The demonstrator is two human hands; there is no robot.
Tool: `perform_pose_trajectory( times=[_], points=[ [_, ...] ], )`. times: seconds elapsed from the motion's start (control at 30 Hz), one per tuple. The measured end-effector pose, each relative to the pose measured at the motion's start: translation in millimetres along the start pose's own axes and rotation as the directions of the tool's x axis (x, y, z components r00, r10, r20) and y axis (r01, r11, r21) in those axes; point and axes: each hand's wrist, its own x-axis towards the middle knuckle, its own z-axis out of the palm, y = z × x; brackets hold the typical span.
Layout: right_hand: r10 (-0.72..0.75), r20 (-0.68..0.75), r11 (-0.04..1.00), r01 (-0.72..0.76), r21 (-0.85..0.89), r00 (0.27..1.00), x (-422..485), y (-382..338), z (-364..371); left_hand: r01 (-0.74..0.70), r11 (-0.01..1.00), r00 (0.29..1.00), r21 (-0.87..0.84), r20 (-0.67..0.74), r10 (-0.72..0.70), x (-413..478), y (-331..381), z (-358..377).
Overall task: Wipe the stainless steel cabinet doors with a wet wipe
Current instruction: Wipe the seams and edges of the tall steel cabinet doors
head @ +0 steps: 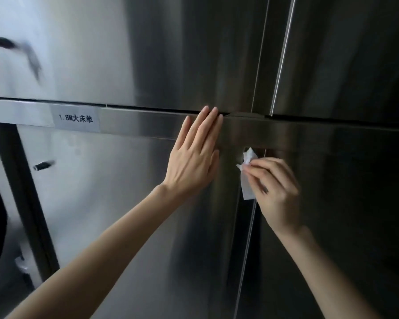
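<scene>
Stainless steel cabinet doors fill the head view: a lower left door (115,203), a lower right door (343,226) and upper doors (171,54) above a horizontal steel rail (148,125). My left hand (194,157) lies flat with straight fingers on the lower left door, its fingertips reaching the rail. My right hand (274,187) pinches a crumpled white wet wipe (247,171) and holds it against the top of the vertical seam between the two lower doors, just under the rail.
A grey label with printed text (76,118) is stuck on the rail at the left. A small dark handle (43,165) sits on the lower left door. A dark vertical post (21,192) runs down the left side.
</scene>
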Motion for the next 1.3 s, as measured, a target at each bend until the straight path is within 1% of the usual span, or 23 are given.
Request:
perform_pose_trajectory(
  times=[0.1, 0.2, 0.3, 0.37, 0.43, 0.5, 0.53, 0.67, 0.73, 0.8, 0.9, 1.0, 1.13, 1.23, 1.3],
  points=[
    [-0.023, -0.097, 0.999, 0.019, -0.049, 0.995, -4, 2, -1, -0.122, 0.992, 0.99, 0.025, -0.073, 0.124, -6, 14, 9],
    [-0.061, -0.161, 0.994, 0.046, -0.094, 0.985, -12, -2, -3, -0.162, 0.985, 0.978, 0.057, -0.126, 0.168, -19, 24, 16],
    [-0.111, -0.195, 0.986, 0.083, -0.144, 0.975, -24, -9, -2, -0.143, 0.986, 0.977, 0.087, -0.149, 0.155, -39, 27, 22],
    [-0.094, -0.202, 0.987, 0.064, -0.149, 0.975, -28, -11, -1, -0.075, 0.996, 0.99, 0.043, -0.118, 0.079, -53, 27, 22],
    [-0.051, -0.173, 0.991, 0.028, -0.134, 0.984, -27, -12, 1, -0.052, 0.998, 0.998, 0.035, -0.019, 0.052, -70, 23, 23],
    [-0.045, -0.12, 0.987, 0.026, -0.159, 0.992, -25, -13, 5, -0.083, 0.994, 0.995, 0.07, 0.056, 0.08, -84, 18, 23],
    [-0.057, -0.103, 0.983, 0.037, -0.182, 0.993, -24, -12, 7, -0.096, 0.993, 0.994, 0.074, 0.051, 0.092, -87, 15, 23],
    [-0.101, -0.069, 0.966, 0.081, -0.247, 0.993, -32, -13, 13, -0.103, 0.991, 0.993, 0.08, -0.042, 0.106, -87, 18, 14],
    [-0.098, -0.015, 0.962, 0.091, -0.258, 0.995, -49, -14, 14, -0.112, 0.992, 0.993, 0.062, -0.033, 0.114, -90, 20, 11],
    [-0.127, 0.018, 0.954, 0.127, -0.273, 0.992, -58, -14, 10, -0.13, 0.989, 0.991, 0.069, -0.027, 0.132, -89, 17, 7],
    [-0.159, -0.014, 0.949, 0.149, -0.278, 0.987, -35, -11, 5, -0.124, 0.989, 0.991, 0.081, -0.043, 0.128, -79, 13, 2],
    [-0.153, -0.052, 0.944, 0.13, -0.303, 0.987, -11, -10, 6, -0.094, 0.994, 0.994, 0.047, -0.052, 0.096, -77, 21, 4],
    [-0.146, -0.033, 0.923, 0.124, -0.363, 0.989, -37, -17, 17, -0.094, 0.995, 0.995, 0.021, -0.032, 0.095, -88, 35, 22],
    [-0.208, 0.07, 0.882, 0.218, -0.417, 0.976, -83, -13, 14, -0.1, 0.995, 0.995, 0.019, -0.018, 0.1, -93, 41, 29],
    [-0.247, 0.148, 0.853, 0.288, -0.436, 0.958, -95, -9, 5, -0.128, 0.991, 0.992, 0.036, -0.003, 0.128, -90, 41, 29]
  ],
)
